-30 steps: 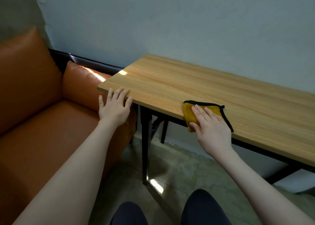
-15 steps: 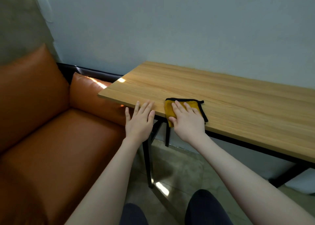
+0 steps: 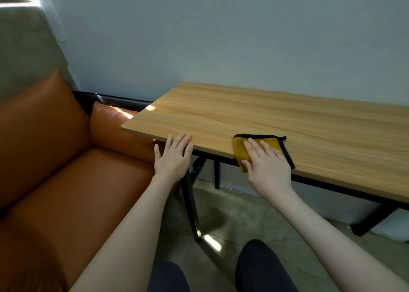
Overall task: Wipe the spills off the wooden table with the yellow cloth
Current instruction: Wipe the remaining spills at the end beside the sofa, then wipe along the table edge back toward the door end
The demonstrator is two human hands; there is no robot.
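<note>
Both forearms are seen bare, with no sleeves, and the knees (image 3: 261,267) at the near edge are covered by dark trousers.

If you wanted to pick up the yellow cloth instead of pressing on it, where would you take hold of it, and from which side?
Probably the corner of the yellow cloth that droops over the near edge of the wooden table. Come from the front and below with the right hand, thumb under, fingers on top: the rest lies flat on the wood, leaving no lip for a grip.
</note>
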